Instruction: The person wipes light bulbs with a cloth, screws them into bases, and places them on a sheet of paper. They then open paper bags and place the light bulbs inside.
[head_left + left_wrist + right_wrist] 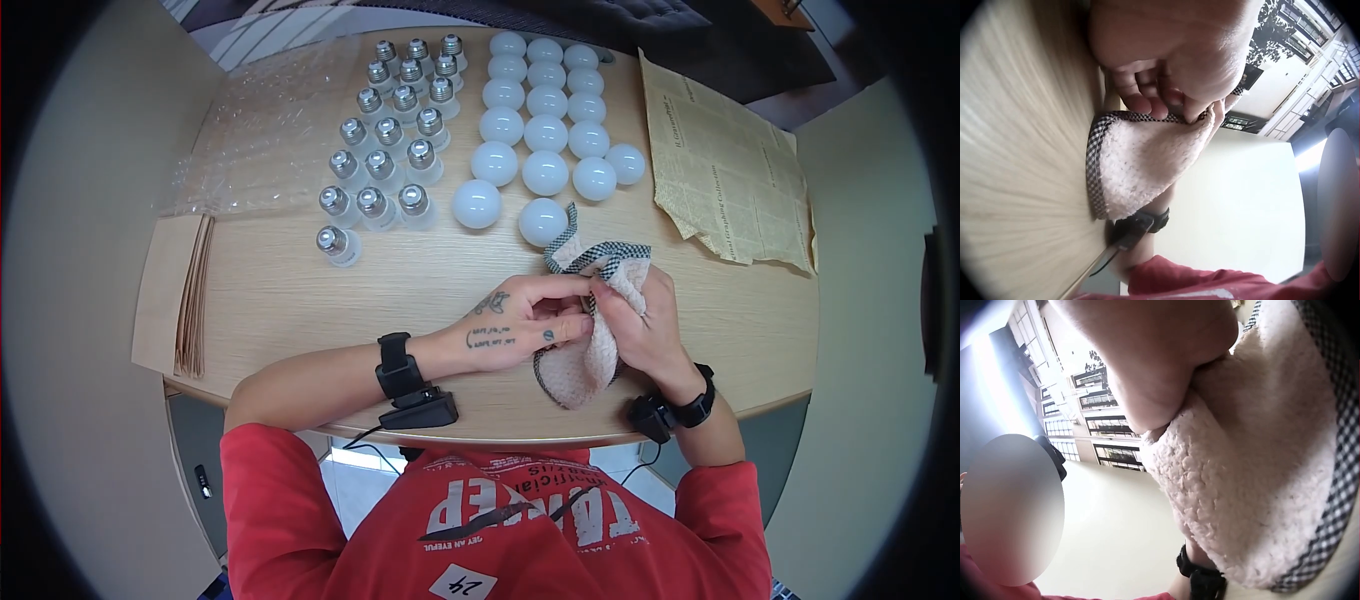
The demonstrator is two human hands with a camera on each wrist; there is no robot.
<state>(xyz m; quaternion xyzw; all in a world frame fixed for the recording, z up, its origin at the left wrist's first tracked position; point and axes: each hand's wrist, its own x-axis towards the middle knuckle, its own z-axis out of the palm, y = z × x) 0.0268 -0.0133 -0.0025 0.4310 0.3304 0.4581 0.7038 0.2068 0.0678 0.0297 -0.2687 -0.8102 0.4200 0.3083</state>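
A fluffy pale pink cloth (578, 372) with a dark checkered border is bunched between both hands over the front of the table. My right hand (652, 325) grips it from the right, and part of the cloth sticks up above the fingers. From the left, my left hand (510, 325) pinches the cloth by its edge. In the left wrist view, the fingertips meet the checkered border of the cloth (1141, 159), which hangs down in a flap. The right wrist view shows folds of the cloth (1235, 487) under the right hand. Whether anything is wrapped inside, I cannot tell.
Round white bulbs (545, 172) stand in rows beyond the hands, one bulb (541, 222) right beside the cloth. Left of them are rows of bulbs with metal screw bases (375, 202) upward. Bubble wrap (265, 130), folded brown paper (170, 290) and printed paper (735, 170) lie around.
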